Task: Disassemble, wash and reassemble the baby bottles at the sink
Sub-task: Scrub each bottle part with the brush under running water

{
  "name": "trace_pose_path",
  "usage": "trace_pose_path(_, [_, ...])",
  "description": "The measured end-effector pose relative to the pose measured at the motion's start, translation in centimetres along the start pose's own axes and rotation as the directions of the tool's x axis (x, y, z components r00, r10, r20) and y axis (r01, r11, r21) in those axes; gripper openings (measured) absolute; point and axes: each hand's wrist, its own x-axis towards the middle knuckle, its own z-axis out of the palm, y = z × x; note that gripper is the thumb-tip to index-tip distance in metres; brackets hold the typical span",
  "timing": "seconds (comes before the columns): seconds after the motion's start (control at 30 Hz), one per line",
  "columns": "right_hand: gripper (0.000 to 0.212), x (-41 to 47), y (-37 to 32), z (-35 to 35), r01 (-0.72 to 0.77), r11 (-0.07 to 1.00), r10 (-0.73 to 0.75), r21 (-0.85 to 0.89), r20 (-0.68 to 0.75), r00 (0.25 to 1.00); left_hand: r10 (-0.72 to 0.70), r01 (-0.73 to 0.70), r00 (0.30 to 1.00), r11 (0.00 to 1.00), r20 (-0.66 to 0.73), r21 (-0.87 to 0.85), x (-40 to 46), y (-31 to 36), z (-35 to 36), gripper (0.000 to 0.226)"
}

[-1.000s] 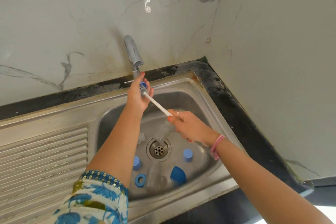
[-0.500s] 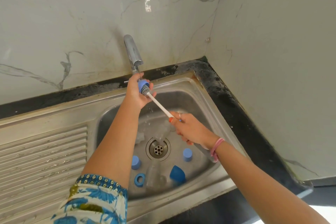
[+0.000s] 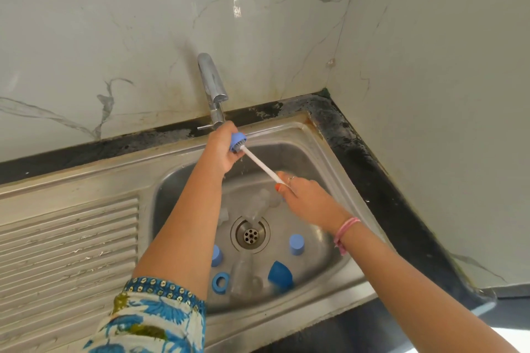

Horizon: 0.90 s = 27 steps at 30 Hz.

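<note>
My left hand (image 3: 223, 149) grips a blue bottle ring (image 3: 237, 140) under the tap (image 3: 212, 86). My right hand (image 3: 304, 195) holds the white handle of a bottle brush (image 3: 262, 165), whose grey bristles sit inside the ring. Water drips below the ring. In the steel sink (image 3: 321, 149) lie clear bottles (image 3: 259, 203) (image 3: 242, 275), two blue caps (image 3: 296, 244) (image 3: 217, 255), a blue ring (image 3: 220, 282) and a blue dome cover (image 3: 279, 272).
The drain (image 3: 250, 234) is in the middle of the basin. A ribbed draining board (image 3: 68, 243) lies to the left. Marble walls meet in a corner at the back right, with a black counter edge (image 3: 370, 157) round the sink.
My left hand has turned the blue ring so its open side and the bristles face me more. The brush has drawn slightly outward; both hands stay under the tap.
</note>
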Motion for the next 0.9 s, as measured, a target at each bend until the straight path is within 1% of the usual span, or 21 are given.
trace_pose_path(0.03, [0.031,0.1,-0.3,-0.1,-0.063,0.95,0.038,0.305,0.086,0.996,-0.019,0.022,0.999,0.994,0.03,-0.105,0.0,0.0,-0.1,0.008])
trace_pose_path(0.1, [0.031,0.3,-0.4,-0.7,-0.342,0.553,0.022,0.759,0.398,0.917,0.011,0.033,0.992,0.936,0.124,-0.35,-0.1,-0.1,-0.2,0.018])
trace_pose_path(0.13, [0.032,0.3,-0.3,-0.9,-0.47,0.342,-0.057,0.814,0.517,0.854,0.048,0.041,0.983,0.881,0.175,-0.472,-0.4,-0.3,-0.3,0.02])
trace_pose_path(0.2, [0.035,0.4,0.0,-0.8,-0.554,0.182,-0.162,0.812,0.581,0.798,0.122,0.035,0.965,0.815,0.23,-0.578,-0.4,-0.7,-0.6,0.017])
trace_pose_path(0.23, [0.036,0.3,-0.2,-0.6,-0.524,0.216,-0.126,0.824,0.556,0.822,0.114,0.036,0.965,0.833,0.236,-0.553,-0.3,-0.7,-0.6,0.017])
trace_pose_path(0.27, [0.036,0.3,-0.4,-0.2,-0.439,0.353,-0.036,0.826,0.481,0.876,0.058,0.039,0.977,0.896,0.204,-0.443,-0.4,-0.6,-0.5,0.024])
trace_pose_path(0.3, [0.035,0.2,-0.8,-0.1,-0.32,0.589,0.057,0.742,0.357,0.933,-0.003,0.042,0.989,0.964,0.146,-0.264,-0.1,-0.7,-0.5,0.031])
trace_pose_path(0.33, [0.036,0.1,-1.3,-0.3,-0.193,0.844,0.105,0.499,0.2,0.974,-0.036,0.039,0.998,0.998,0.048,-0.055,0.2,-0.9,-0.4,0.036])
trace_pose_path(0.37, [0.038,0.1,-1.4,-0.4,-0.095,0.987,0.088,0.133,0.061,0.994,-0.024,0.028,0.999,0.996,-0.046,0.083,0.4,-0.9,-0.2,0.037])
trace_pose_path(0.4, [0.041,0.1,-1.3,-0.4,-0.043,0.978,0.041,-0.205,-0.012,0.999,-0.006,0.015,0.996,0.995,-0.083,0.102,0.5,-0.9,-0.1,0.035])
trace_pose_path(0.43, [0.042,0.1,-1.3,-0.4,-0.024,0.918,0.006,-0.396,-0.047,0.999,-0.023,0.027,0.997,0.998,-0.079,0.053,0.6,-0.9,0.0,0.031])
trace_pose_path(0.47, [0.043,0.2,-1.4,-0.1,-0.012,0.908,-0.015,-0.42,-0.062,0.998,-0.056,0.055,0.998,0.998,-0.04,-0.035,0.5,-0.8,-0.1,0.025])
trace_pose_path(0.5, [0.042,0.1,-1.7,0.0,0.001,0.954,-0.012,-0.3,-0.033,0.999,-0.083,0.083,0.997,0.991,0.0,-0.106,0.5,-0.6,-0.2,0.019])
trace_pose_path(0.53, [0.04,0.2,-1.7,0.1,-0.022,1.0,0.022,0.007,0.042,0.999,-0.097,0.106,0.994,0.977,0.055,-0.186,0.5,-0.6,-0.3,0.015])
trace_pose_path(0.57, [0.037,0.6,-1.4,0.1,-0.141,0.888,0.068,0.437,0.179,0.981,-0.088,0.115,0.99,0.956,0.11,-0.269,0.5,-0.6,-0.6,0.015])
trace_pose_path(0.6, [0.035,0.9,-1.0,0.1,-0.336,0.607,0.061,0.72,0.38,0.923,-0.068,0.123,0.985,0.924,0.162,-0.363,0.5,-0.6,-0.8,0.013])
trace_pose_path(0.63, [0.035,1.1,-0.4,0.1,-0.504,0.295,-0.036,0.812,0.536,0.843,-0.044,0.132,0.978,0.887,0.204,-0.443,0.4,-0.7,-1.0,0.01])
trace_pose_path(0.67, [0.036,1.1,0.3,0.1,-0.612,0.097,-0.163,0.785,0.62,0.768,-0.022,0.14,0.971,0.862,0.238,-0.488,0.3,-0.8,-1.1,0.007])
trace_pose_path(0.73, [0.039,1.1,1.1,0.3,-0.694,-0.019,-0.316,0.719,0.654,0.687,0.016,0.11,0.968,0.87,0.25,-0.481,0.2,-0.9,-1.3,0.007])
trace_pose_path(0.8, [0.04,0.8,1.3,0.5,-0.653,0.085,-0.233,0.752,0.652,0.721,0.023,0.054,0.985,0.899,0.171,-0.434,0.3,-1.1,-1.2,0.012])
trace_pose_path(0.9, [0.034,-0.1,1.2,0.1,-0.387,0.624,0.04,0.679,0.466,0.884,-0.016,-0.011,0.998,0.902,-0.061,-0.431,1.5,-0.8,-2.3,0.016])
